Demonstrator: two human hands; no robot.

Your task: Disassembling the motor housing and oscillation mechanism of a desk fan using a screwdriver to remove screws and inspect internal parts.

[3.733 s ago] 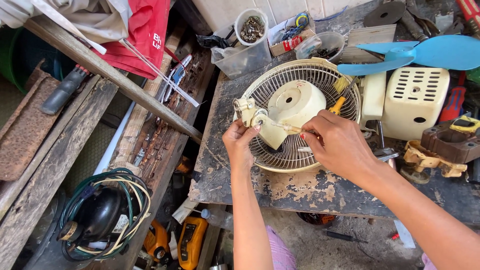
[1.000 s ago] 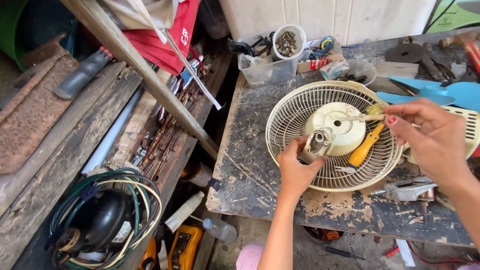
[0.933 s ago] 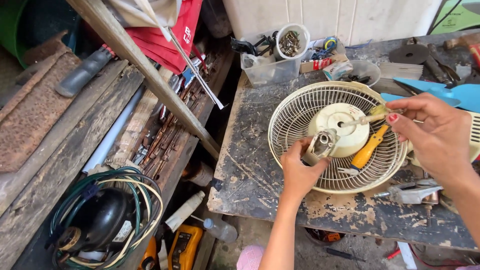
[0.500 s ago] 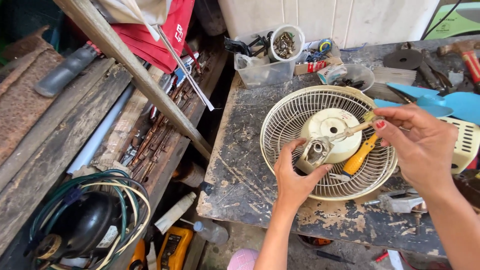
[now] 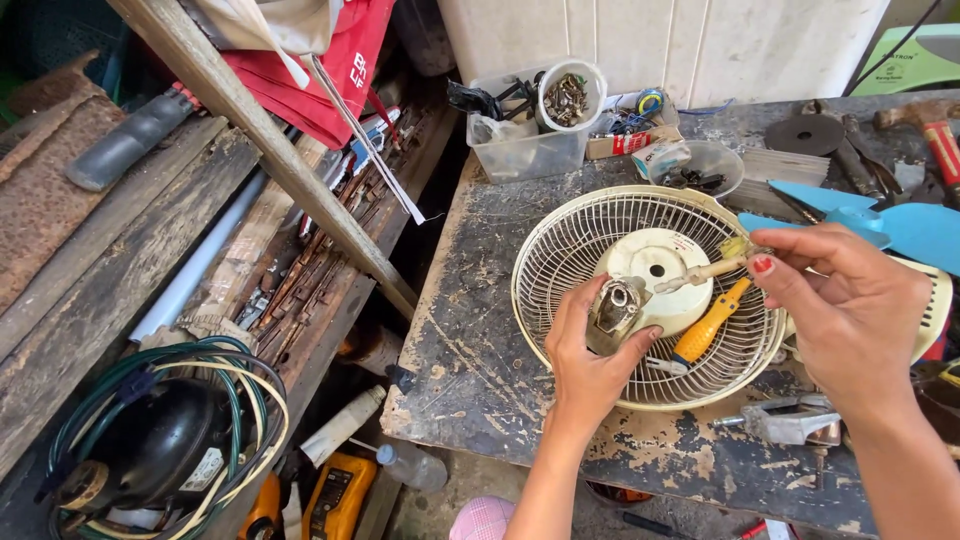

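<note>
A cream fan guard (image 5: pixel 560 262) lies flat on the worn workbench (image 5: pixel 470 330). My left hand (image 5: pixel 590 355) holds a small metal fan motor part (image 5: pixel 617 306) upright over the guard. My right hand (image 5: pixel 850 310) pinches a thin pale stick-like tool (image 5: pixel 705 272), whose tip points at the metal part. An orange-handled screwdriver (image 5: pixel 705 330) rests inside the guard, beside the round cream centre plate (image 5: pixel 665 270).
A blue fan blade (image 5: pixel 890 225), clear plastic tubs of screws (image 5: pixel 530 140) and a hammer (image 5: pixel 935 130) sit at the bench's back. A grey metal piece (image 5: pixel 795 420) lies near the front edge. Planks (image 5: pixel 120 250), a black compressor with cables (image 5: pixel 160 450) and bottles fill the left.
The view has shifted slightly. My left hand keeps the metal part over the guard; my right hand has brought the pale stick closer to it. Earlier, both hands worked on a cream housing.
</note>
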